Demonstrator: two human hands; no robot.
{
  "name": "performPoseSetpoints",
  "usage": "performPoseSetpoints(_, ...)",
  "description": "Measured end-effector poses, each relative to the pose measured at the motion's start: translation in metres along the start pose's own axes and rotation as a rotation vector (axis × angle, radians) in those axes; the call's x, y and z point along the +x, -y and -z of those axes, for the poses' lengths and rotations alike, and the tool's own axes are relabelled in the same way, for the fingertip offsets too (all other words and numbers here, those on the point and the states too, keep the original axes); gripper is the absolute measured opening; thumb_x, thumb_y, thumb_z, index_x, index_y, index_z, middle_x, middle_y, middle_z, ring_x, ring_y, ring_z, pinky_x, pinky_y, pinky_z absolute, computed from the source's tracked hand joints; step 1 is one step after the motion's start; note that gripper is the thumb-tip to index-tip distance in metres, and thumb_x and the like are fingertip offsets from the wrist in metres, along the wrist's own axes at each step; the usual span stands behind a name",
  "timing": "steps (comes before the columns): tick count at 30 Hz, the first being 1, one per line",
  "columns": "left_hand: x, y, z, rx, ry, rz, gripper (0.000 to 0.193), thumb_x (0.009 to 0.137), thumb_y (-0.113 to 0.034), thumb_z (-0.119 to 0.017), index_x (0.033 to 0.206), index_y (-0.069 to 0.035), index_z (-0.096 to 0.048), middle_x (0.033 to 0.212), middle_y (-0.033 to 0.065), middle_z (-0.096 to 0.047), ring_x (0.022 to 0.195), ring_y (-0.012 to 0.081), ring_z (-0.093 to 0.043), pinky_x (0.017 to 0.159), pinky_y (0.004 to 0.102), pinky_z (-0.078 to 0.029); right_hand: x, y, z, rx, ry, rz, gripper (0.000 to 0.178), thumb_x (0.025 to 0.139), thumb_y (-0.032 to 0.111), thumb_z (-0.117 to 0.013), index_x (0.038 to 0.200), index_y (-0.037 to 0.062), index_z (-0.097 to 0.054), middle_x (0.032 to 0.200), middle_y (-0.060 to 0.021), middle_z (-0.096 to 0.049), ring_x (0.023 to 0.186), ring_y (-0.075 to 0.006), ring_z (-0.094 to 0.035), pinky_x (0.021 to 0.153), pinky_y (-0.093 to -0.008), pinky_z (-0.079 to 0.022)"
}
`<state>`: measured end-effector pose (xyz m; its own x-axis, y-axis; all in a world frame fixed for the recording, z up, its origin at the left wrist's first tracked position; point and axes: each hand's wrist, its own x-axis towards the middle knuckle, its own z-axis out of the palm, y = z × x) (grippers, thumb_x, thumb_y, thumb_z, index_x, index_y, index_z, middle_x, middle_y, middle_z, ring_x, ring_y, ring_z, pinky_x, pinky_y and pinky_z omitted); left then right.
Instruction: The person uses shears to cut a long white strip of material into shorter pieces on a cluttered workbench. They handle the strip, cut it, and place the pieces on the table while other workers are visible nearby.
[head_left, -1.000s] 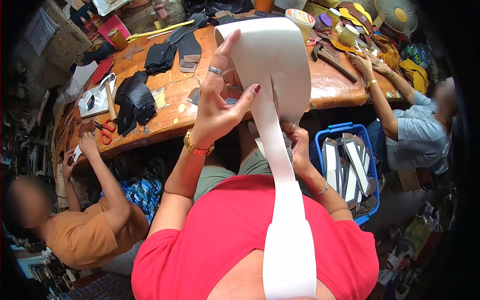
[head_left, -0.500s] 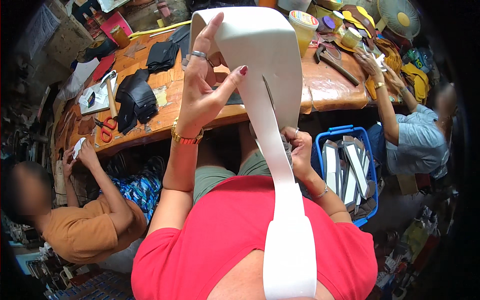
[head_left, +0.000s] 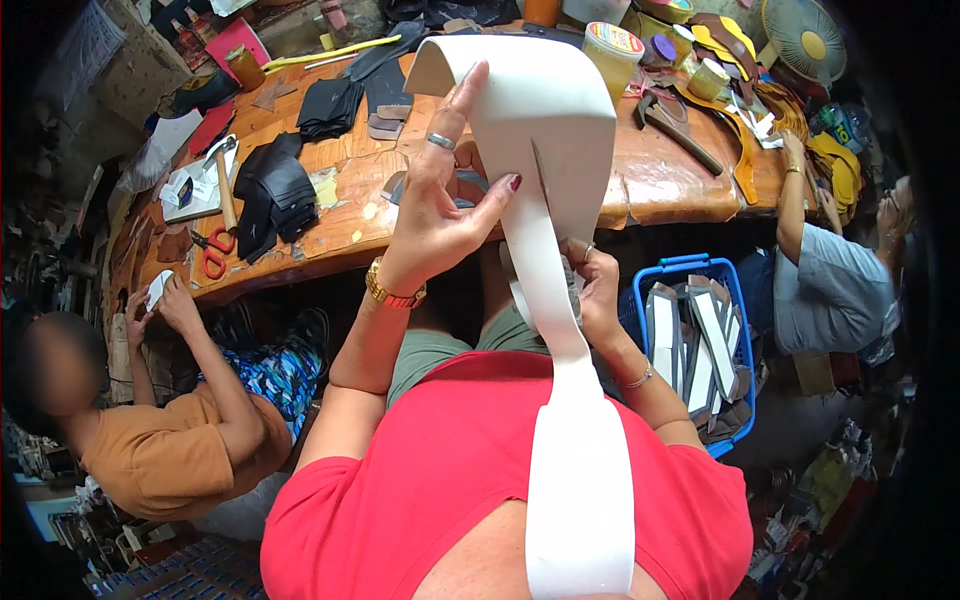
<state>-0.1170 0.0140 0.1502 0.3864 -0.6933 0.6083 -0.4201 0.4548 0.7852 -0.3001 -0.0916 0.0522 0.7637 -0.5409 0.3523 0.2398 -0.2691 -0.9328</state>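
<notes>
A long white flexible sheet [head_left: 545, 90] hangs curled before me, split by a slit into a wide part and a narrow strip. The strip runs down over my chest to a broader white end. My left hand [head_left: 445, 190] grips the sheet's left edge, thumb on its face, index finger stretched up along it. A dark pointed blade [head_left: 541, 170], apparently of scissors, pokes through the slit. My right hand [head_left: 597, 290] is closed below, beside the strip. The sheet partly covers its fingers, and the handles are hidden.
A blue basket [head_left: 742, 350] of white and grey strips stands at my right. On the wooden table [head_left: 350, 215] lie red-handled scissors [head_left: 214, 255], hammers [head_left: 224, 195] and black pieces [head_left: 275, 195]. Co-workers sit at left [head_left: 190, 450] and right [head_left: 835, 285].
My left hand and the upper part of the sheet have shifted right and slightly down. My right hand has barely moved. The co-worker at right has moved their hands apart.
</notes>
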Motion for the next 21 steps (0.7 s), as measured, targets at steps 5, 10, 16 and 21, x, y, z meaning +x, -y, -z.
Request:
performPoseSetpoints(5,0.002,0.005,0.001,0.007,-0.008,-0.008,0.090,0.083,0.005,-0.068,0.159,-0.011,-0.022,0.146,0.0153,-0.045,0.093,0.0118,-0.063,0.072,0.0249,-0.062,-0.008,0.007,0.003,-0.053,0.004,-0.057,0.027,0.069,0.010,-0.082,0.076,-0.0013,-0.059,0.068,0.0030,-0.052,0.065,-0.0028,-0.047,0.057,-0.0214,-0.036)
performPoseSetpoints(10,0.010,0.015,0.006,-0.135,-0.045,0.038,0.083,0.086,0.009,-0.063,0.157,-0.008,-0.023,0.136,0.0136,-0.050,0.090,0.0100,-0.062,0.073,0.0270,-0.064,-0.009,0.008,0.004,-0.060,0.018,-0.047,0.027,0.068,0.008,-0.082,0.078,-0.0012,-0.058,0.071,0.0021,-0.054,0.070,-0.0025,-0.051,0.062,-0.0210,-0.041)
performPoseSetpoints(16,0.001,0.010,-0.003,0.027,0.024,0.026,0.085,0.088,0.012,-0.060,0.158,-0.007,-0.017,0.124,0.0133,-0.063,0.094,0.0122,-0.067,0.073,0.0256,-0.061,0.006,-0.009,-0.003,-0.012,-0.033,0.034,0.032,0.069,0.015,-0.083,0.085,0.0001,-0.060,0.079,0.0007,-0.057,0.074,-0.0048,-0.051,0.064,-0.0232,-0.040)
performPoseSetpoints(21,-0.007,0.015,-0.007,-0.065,-0.006,0.049,0.090,0.082,0.012,-0.065,0.158,-0.006,-0.021,0.156,0.0149,-0.035,0.090,0.0099,-0.064,0.070,0.0224,-0.058,0.009,-0.017,0.000,-0.067,0.024,0.030,0.031,0.071,0.020,-0.082,0.087,0.0005,-0.064,0.075,-0.0002,-0.057,0.068,-0.0055,-0.048,0.059,-0.0244,-0.036)
